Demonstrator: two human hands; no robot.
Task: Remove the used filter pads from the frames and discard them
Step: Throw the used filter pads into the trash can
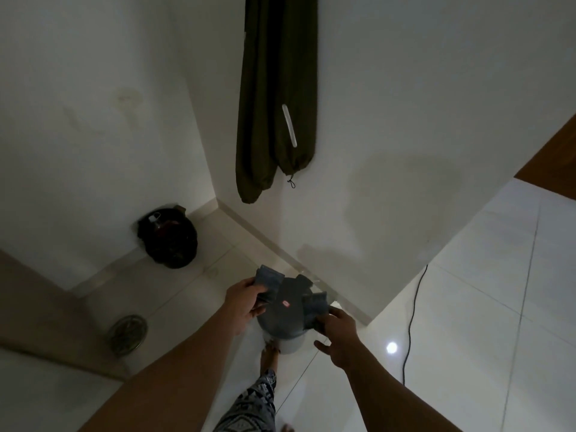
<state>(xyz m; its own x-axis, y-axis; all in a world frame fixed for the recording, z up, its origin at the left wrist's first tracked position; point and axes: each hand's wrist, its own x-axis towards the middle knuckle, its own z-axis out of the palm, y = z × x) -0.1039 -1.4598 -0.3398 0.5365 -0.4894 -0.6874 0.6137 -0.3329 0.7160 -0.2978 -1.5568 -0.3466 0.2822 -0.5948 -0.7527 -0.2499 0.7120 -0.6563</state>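
Note:
A small bin [285, 319] with a dark grey lid and a pale body stands on the floor below me. My left hand [241, 302] grips a stack of dark grey filter pads [268, 283] above the lid's left side. My right hand [336, 333] holds another dark grey pad [316, 307] over the lid's right edge. The room is dim and the pads are blurred. No frames show.
A black bag [168, 241] leans against the wall at the left. A round floor drain [127, 333] lies lower left. Dark green trousers [274, 98] hang on the wall. A black cable [411, 322] runs along the tiles at right. My foot [269, 353] stands by the bin.

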